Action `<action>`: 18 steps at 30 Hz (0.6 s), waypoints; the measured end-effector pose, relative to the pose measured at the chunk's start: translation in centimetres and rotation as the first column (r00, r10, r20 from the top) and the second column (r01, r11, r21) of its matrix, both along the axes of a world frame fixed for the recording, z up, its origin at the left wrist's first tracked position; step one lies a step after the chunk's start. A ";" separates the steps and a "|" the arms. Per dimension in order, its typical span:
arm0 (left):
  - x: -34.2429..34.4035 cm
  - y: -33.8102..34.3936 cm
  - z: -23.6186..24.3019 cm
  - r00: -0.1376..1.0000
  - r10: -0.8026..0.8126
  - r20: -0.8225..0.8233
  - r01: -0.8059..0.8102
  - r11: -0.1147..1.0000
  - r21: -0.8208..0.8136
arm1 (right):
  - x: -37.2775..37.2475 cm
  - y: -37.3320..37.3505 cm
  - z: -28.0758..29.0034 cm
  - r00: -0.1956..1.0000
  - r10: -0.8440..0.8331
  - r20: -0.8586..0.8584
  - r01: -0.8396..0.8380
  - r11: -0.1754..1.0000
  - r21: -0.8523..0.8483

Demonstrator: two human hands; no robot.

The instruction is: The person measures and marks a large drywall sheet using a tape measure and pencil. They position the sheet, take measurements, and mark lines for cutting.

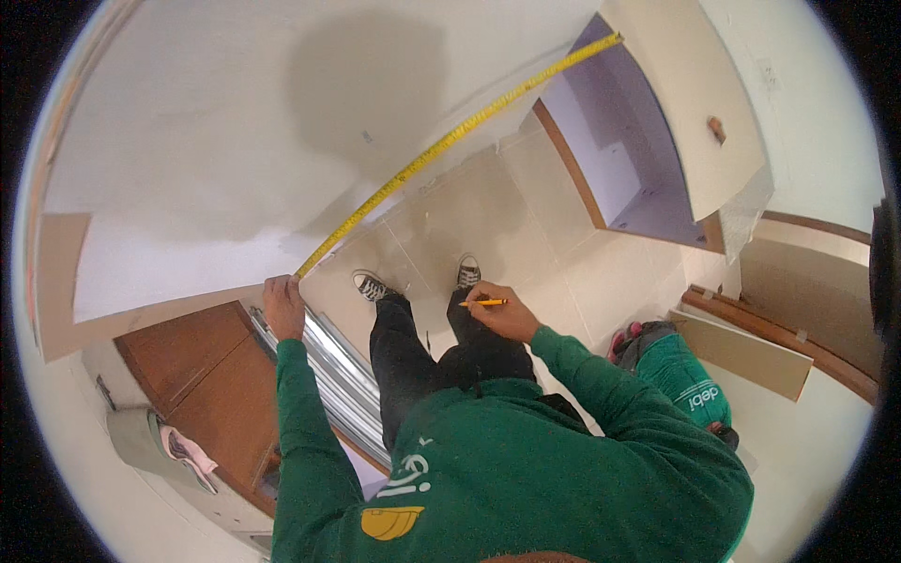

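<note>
A yellow tape measure blade (413,164) stretches from my left hand up to the far right, its far end by the edge of a pale wall opening. My left hand (284,305) is closed around the near end of the tape, at the corner of the pale wall edge. What the fingers hide of the tape I cannot make out. My right hand (507,314), in front of my thigh, pinches a slim orange pencil (484,302), its dark tip pointing left. The pencil is apart from the tape.
Several silvery metal profiles (338,361) lie beside my left leg, next to a brown wooden panel (202,385). At the right are a green bag (680,375), a beige board (746,352) and a long wooden strip (779,338). A wood-edged doorway (572,169) stands ahead.
</note>
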State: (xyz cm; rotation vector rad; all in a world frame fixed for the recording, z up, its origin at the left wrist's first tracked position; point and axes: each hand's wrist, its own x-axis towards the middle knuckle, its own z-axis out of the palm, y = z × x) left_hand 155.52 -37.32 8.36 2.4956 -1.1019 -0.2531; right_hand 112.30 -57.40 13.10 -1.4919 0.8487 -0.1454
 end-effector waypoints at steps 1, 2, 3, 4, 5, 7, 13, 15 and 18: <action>-0.6 0.3 -2.5 1.000 -0.007 -0.020 0.007 1.000 -0.017 | -0.6 -0.7 -1.0 0.996 0.022 -0.088 -0.018 0.999 0.047; -1.4 1.1 -5.0 0.999 -0.006 -0.040 0.005 0.999 -0.034 | -1.2 -1.2 -2.8 0.996 -0.017 -0.083 0.020 0.999 0.031; -1.9 1.5 -7.8 0.997 -0.014 -0.080 0.008 0.997 -0.073 | -1.8 -1.4 -4.7 0.995 -0.057 -0.080 0.059 0.998 0.018; -2.1 1.7 -10.8 0.994 -0.020 -0.111 0.007 0.993 -0.118 | -2.2 -1.4 -6.7 0.993 -0.095 -0.068 0.095 0.995 -0.002; -2.0 1.6 -13.1 0.989 -0.034 -0.141 0.010 0.986 -0.166 | -2.3 -1.8 -7.8 0.979 -0.151 -0.137 0.157 0.987 0.041; -2.4 2.5 -17.1 0.991 -0.025 -0.134 0.012 0.995 -0.095 | -2.8 -1.7 -12.1 0.979 -0.187 -0.079 0.184 0.982 -0.044; -1.6 0.9 -26.8 0.996 -0.087 -0.030 0.088 0.995 0.041 | -1.1 -0.8 -24.2 0.983 -0.109 -0.149 0.105 0.994 -0.034; -0.4 0.2 -29.8 0.991 -0.134 0.028 0.132 0.990 0.047 | 1.0 -0.9 -25.9 0.993 -0.019 -0.115 0.016 1.000 -0.025; 0.1 -1.2 -33.7 0.987 -0.136 0.090 0.127 0.987 0.103 | 3.3 -1.0 -30.0 0.986 0.167 -0.007 -0.167 0.983 -0.070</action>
